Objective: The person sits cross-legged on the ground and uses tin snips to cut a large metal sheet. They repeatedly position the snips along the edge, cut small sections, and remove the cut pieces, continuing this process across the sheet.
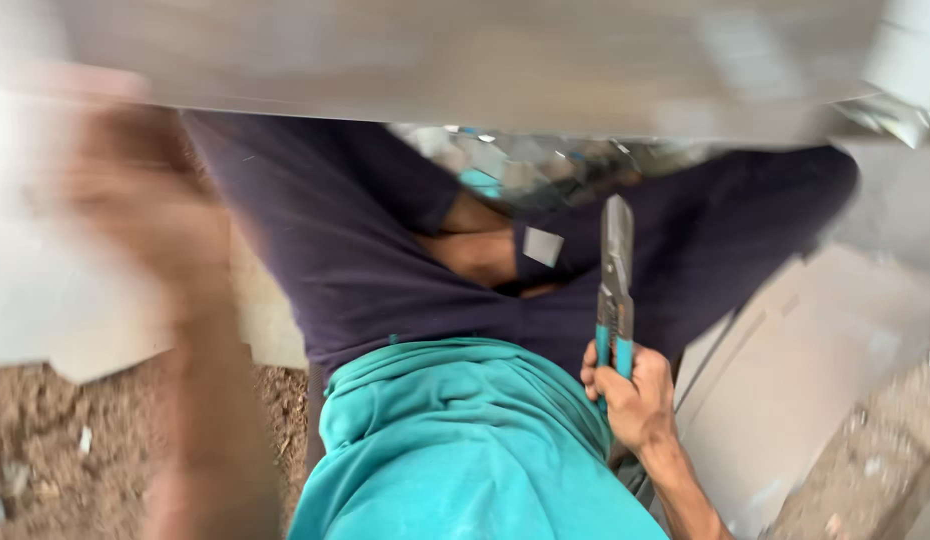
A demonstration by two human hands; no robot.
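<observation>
Snips (615,290) with teal-sleeved handles and grey metal blades stand upright right of centre in the frame, blades pointing toward the top edge and closed together. Right hand (633,392) is wrapped around both handles from below, fingers curled tight so that the handles are pressed against each other; the grip is a full fist on the tool. Blade tips reach up just below a broad grey sheet (465,60) that spans the upper part of the frame, its lower edge running nearly level across the picture; contact between tips and sheet cannot be determined.

Left hand (150,215) appears in the left of the frame as a heavy motion blur, raised near the sheet's lower left edge; whether its fingers are spread or closed cannot be determined.

Behind the snips lie the person's legs in dark navy trousers (355,250), knees apart, with a teal shirt (455,440) filling the lower centre. Small metal offcuts (525,165) lie scattered between the knees. Pale flat board (805,360) lies at the lower right, and sandy ground (45,450) shows at the lower left.
</observation>
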